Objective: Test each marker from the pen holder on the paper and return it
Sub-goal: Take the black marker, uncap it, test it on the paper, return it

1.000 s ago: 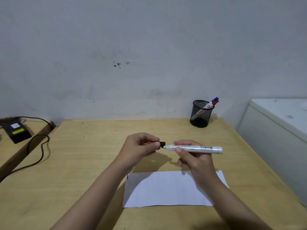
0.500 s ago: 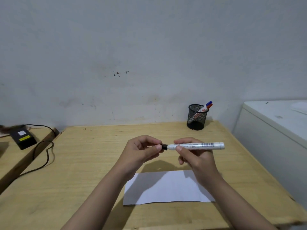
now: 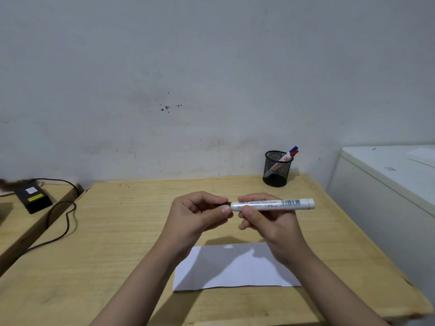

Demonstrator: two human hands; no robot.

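Sideways, marker [image 3: 273, 204] spans both grips: left hand [image 3: 197, 215], right hand [image 3: 268, 222].

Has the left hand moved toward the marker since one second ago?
Yes. The left hand has closed in on the marker; the black cap, clear of the barrel before, now meets it above the paper.

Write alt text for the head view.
Two bare hands hold a white cylindrical marker level above a white paper sheet on a wooden table: left hand grips its black cap, right hand its barrel. A black mesh pen holder stands behind.
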